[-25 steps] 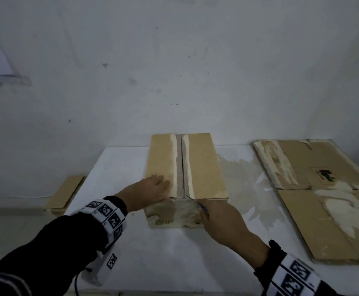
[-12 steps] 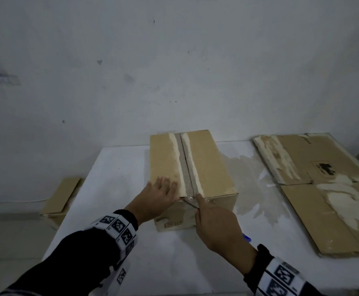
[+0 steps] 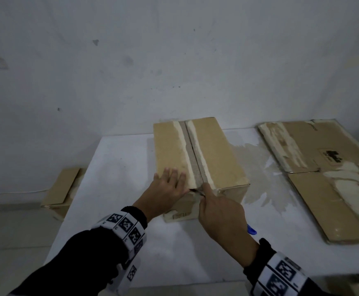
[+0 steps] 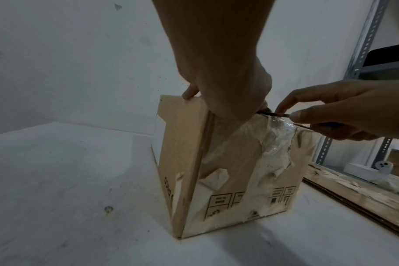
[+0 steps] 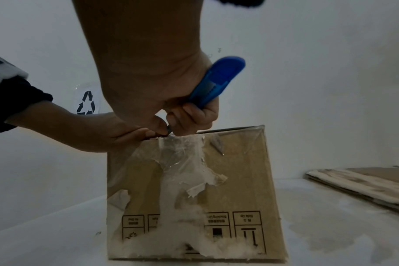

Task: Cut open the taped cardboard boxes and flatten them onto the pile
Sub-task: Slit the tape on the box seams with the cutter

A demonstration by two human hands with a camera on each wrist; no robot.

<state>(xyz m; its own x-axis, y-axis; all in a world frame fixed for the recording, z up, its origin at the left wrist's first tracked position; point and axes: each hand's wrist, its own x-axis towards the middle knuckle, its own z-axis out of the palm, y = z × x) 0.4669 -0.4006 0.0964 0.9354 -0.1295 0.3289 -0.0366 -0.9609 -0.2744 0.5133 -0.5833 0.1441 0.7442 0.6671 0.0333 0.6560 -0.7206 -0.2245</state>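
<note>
- Cardboard on the floor at far left: a small box (image 3: 61,190) leans beside the counter (image 3: 118,159), out of my way, and I judge it plays no part in this step.
- My left hand (image 3: 167,186) lies flat on the near-left top flap of the taped box (image 3: 214,154), fingers straight and spread, pressing down so the box cannot slide or lift while I cut.
- That box stands closed in the middle of the counter, its taped seam (image 3: 192,154) running away from me; I turned it this way, I think, so the cut can follow the seam in one push.
- My right hand (image 3: 219,210) is curled tight around the blue utility knife (image 5: 216,81), forefinger laid along the top to steer, with the blade tip at the near edge of the seam, just beside my left thumb, so close that a slip could nick it.
- The seam beyond the blade looks uncut, so I judge this cut is only beginning.
- To the right, the pile of flattened boxes (image 3: 323,167) lies flat on the counter, near enough to take this box once it is collapsed.
</note>
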